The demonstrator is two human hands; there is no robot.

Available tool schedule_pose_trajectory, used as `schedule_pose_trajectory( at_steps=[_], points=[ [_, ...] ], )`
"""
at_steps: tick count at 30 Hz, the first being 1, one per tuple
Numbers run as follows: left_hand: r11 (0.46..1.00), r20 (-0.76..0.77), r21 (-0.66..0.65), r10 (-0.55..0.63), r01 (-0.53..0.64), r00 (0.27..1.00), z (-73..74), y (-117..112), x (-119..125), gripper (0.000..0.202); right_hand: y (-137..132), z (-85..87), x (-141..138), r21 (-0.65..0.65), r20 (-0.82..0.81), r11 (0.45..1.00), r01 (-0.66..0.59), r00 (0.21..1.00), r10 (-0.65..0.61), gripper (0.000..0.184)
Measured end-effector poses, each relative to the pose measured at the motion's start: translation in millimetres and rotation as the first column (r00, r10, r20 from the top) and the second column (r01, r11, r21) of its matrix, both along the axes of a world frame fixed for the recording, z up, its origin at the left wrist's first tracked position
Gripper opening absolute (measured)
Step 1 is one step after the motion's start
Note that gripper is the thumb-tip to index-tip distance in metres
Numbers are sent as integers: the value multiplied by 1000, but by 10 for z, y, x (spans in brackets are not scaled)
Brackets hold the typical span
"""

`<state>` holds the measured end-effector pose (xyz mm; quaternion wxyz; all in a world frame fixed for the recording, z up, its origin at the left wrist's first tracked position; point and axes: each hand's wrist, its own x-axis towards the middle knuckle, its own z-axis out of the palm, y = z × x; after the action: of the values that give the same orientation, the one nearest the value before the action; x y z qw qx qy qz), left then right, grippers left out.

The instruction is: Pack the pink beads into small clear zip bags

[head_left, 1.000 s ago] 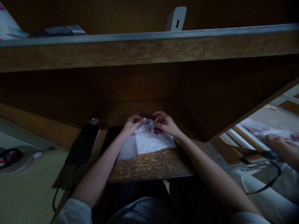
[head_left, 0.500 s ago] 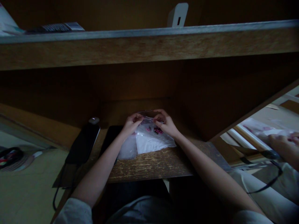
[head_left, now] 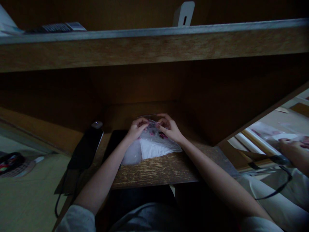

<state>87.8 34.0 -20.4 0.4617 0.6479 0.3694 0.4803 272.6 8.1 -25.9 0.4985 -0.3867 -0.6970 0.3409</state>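
A clear plastic bag (head_left: pixel 154 141) holding small dark-pink pieces (head_left: pixel 163 135) lies at lower centre of the frame on a worn brown wooden desk (head_left: pixel 154 172), its upper edge gripped by the curled left hand (head_left: pixel 137 129) and right hand (head_left: pixel 169 128). If the slick film slips from those fingers, the pieces could shift, possibly spilling over the desk's near edge.

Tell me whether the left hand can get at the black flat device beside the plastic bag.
Likely yes: the left hand is right beside the black flat device, nothing between them, though it holds the plastic bag.
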Motion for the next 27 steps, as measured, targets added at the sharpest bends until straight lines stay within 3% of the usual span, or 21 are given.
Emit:
schedule_pose_trajectory(
  at_steps=[5,12,16,20,27],
  points=[
    [996,-26,-72,-59,57,998,-21,1,13,13,9,7,9,7,12,1000,-24,1000,24,39],
    [998,-79,57,4,1,997,-74,38,14,12,10,24,13,-29,-8,998,-52,999,52,46],
    [998,-50,33,-46,48,998,-75,28,25,13,12,12,2,-3,27,999,-47,999,47,49],
    [994,-51,-2,-110,110,993,-91,26,27,10,0,17,-10,37,99,999,-25,995,21,49],
    [998,-89,44,-31,35,996,-95,55,21,9,-16,78,28,79,252,996,-38,968,17,48]
  ],
)
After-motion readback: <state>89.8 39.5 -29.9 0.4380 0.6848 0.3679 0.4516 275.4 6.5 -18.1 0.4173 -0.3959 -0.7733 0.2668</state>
